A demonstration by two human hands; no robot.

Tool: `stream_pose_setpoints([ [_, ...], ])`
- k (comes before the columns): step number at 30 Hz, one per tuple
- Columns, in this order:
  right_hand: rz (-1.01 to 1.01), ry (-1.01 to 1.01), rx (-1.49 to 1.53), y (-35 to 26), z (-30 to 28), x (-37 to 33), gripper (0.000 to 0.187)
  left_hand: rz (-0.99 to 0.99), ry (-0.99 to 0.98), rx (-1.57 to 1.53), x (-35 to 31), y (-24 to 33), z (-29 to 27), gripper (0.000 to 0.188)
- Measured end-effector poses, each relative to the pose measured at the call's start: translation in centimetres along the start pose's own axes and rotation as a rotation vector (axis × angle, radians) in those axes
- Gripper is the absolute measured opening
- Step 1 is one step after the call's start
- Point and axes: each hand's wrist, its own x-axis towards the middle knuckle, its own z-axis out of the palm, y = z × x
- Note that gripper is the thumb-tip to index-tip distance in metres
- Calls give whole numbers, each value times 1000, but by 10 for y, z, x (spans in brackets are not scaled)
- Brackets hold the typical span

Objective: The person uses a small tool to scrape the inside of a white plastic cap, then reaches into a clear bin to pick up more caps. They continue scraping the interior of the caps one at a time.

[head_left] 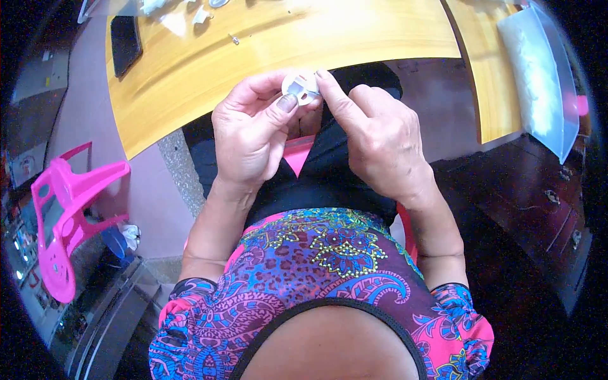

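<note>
Above my lap, close to the table's near edge, my left hand (247, 136) is closed on a small round white plastic part (293, 81). Its thumb lies across the lower face of the part, with fingers behind. Slots and a recess show in the part's face. My right hand (386, 136) comes in from the right, its index finger stretched toward the part's right edge and the other fingers curled. Its thumb is mostly hidden, and whatever it may pinch there is too small to make out.
On the wooden table (354, 38) lie a dark phone (126, 44), a tiny metallic-looking piece (235, 40) and several white pieces (201, 16). At the right stands a clear container (538, 76) of white items. A pink plastic chair (69, 209) is on the left.
</note>
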Motion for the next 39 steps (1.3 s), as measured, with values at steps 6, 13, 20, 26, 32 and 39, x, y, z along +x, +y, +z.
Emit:
stream_pose_setpoints([
  [6, 53, 36, 241, 2, -3, 0, 64, 6, -27, -53, -1, -1, 1, 22],
  [13, 143, -4, 490, 5, -5, -2, 62, 57, -108, -48, -2, -7, -3, 25],
  [20, 163, 15, 547, 7, -4, -1, 60, -43, -67, -97, -2, -5, -3, 25],
  [26, 184, 42, 509, 4, -4, -2, 53, -95, -59, -146, 1, -1, -5, 28],
  [32, 161, 48, 282, 1, -11, -2, 49, -63, -75, -74, 1, 1, -3, 32],
  [39, 140, 30, 160, -3, -10, 0, 47, -49, -76, 13, 3, -1, -3, 33],
])
